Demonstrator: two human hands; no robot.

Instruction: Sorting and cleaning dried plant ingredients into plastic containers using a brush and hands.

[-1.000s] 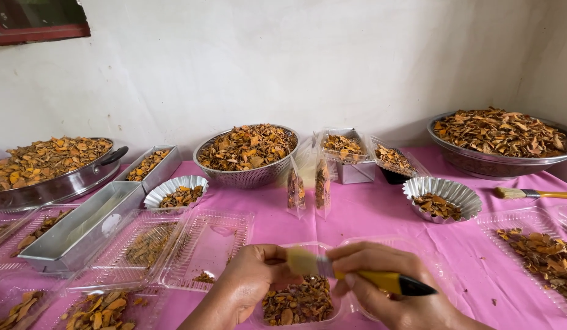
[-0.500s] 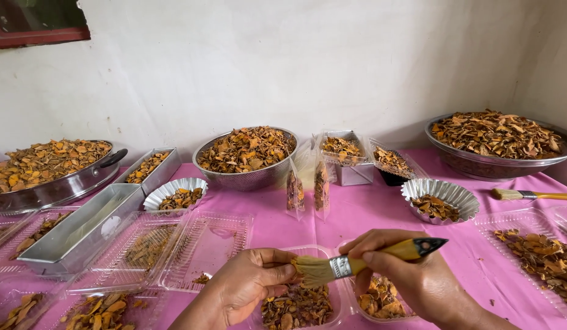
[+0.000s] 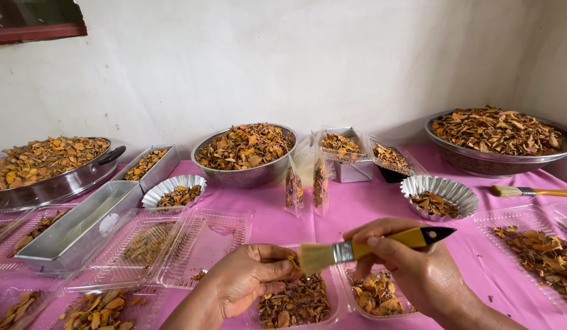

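Brushing step, by look. Right hand point(image 3: 417, 269) grips yellow-handled flat paintbrush point(image 3: 369, 247), bristles at small dried orange-brown piece point(image 3: 292, 261) pinched by left hand point(image 3: 247, 284) over clear plastic tray point(image 3: 295, 302) on pink desk point(image 3: 356, 208). Next stroke calls for steady pinch.

brushes point(image 3: 369, 247) 2 | fluted foil cups point(image 3: 439, 193) 2 | round metal bowls point(image 3: 245, 154) 3

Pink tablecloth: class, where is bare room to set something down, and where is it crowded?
Bare pink tablecloth lies between the standing pouches and the fluted foil cup, and past that cup toward the spare brush. The left side is packed with clear trays and metal tins.
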